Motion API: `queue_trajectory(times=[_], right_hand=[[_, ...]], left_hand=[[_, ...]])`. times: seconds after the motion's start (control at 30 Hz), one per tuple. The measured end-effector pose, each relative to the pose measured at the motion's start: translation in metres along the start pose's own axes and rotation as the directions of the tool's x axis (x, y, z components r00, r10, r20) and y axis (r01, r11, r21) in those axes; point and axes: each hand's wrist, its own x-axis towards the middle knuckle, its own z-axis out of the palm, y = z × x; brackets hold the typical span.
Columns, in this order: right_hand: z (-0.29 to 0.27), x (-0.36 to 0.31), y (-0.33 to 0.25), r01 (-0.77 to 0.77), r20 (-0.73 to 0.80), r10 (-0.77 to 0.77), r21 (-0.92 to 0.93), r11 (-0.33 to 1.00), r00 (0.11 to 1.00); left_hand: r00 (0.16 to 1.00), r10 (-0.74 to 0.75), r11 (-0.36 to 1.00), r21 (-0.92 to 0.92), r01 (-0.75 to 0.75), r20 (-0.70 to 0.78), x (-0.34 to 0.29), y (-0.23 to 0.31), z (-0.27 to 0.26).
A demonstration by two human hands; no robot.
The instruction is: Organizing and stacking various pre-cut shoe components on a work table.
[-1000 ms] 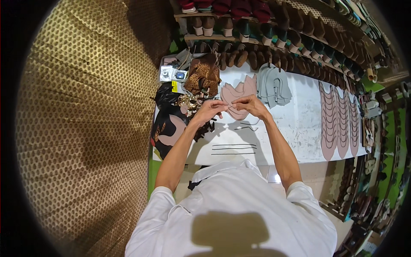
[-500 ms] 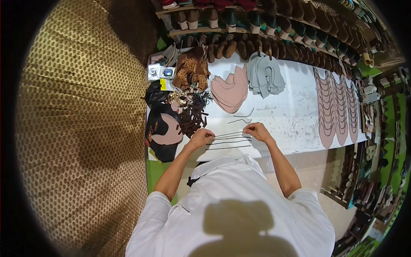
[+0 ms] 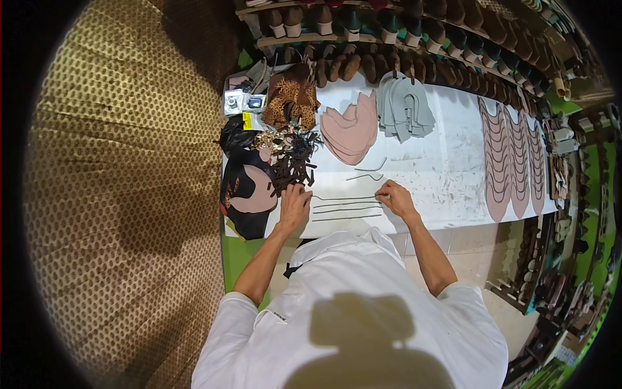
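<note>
My right hand (image 3: 396, 200) pinches the right end of a thin dark cord-like strip (image 3: 346, 198) that runs across the white table. The strip's left end bends up beside the thumb of my left hand (image 3: 296, 206). My left fingers reach to the edge of a heap of small dark brown pieces (image 3: 295, 167), thumb apart from them; whether they touch a piece is hard to see. Several similar dark strips (image 3: 346, 209) lie parallel, just nearer to me. Beyond my hands lie two short bent strips, one thin (image 3: 365, 177) and one curved (image 3: 372, 167).
Pink cut pieces (image 3: 348, 133) and grey cut pieces (image 3: 405, 107) lie stacked at the back. Rows of overlapping pink pieces (image 3: 497, 162) fill the table's right end. Black and pink scraps (image 3: 253, 194) sit at left, below leopard-print material (image 3: 288, 97). Shoe shelves (image 3: 376, 48) stand behind.
My left hand has moved left and turned toward the brown pieces, its fingers spreading from the strip. My right hand has shifted slightly right, still holding its end. The view has tilted a little.
</note>
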Motion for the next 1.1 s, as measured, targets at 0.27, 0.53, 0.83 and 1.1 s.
queue_trajectory(times=[0.27,0.53,0.83,1.1], right_hand=[[0.000,0.003,0.003,0.137,0.004,-0.138,-0.146,0.980,0.990],[-0.005,-0.010,0.009,0.130,-0.017,-0.134,-0.129,0.983,0.991],[-0.008,-0.003,0.008,-0.018,-0.072,0.023,0.065,0.998,0.997],[0.019,0.075,-0.048,0.033,-0.178,-0.035,-0.011,0.999,0.983]], left_hand=[[1.000,-0.009,0.997,0.071,0.010,-0.015,0.001,0.008,-0.004],[0.999,-0.006,0.997,-0.080,0.009,0.039,-0.009,0.011,-0.004],[0.998,0.050,0.991,-0.124,-0.055,-0.044,-0.014,0.003,0.005],[0.995,-0.083,0.976,-0.209,0.069,-0.059,-0.016,0.014,-0.014]])
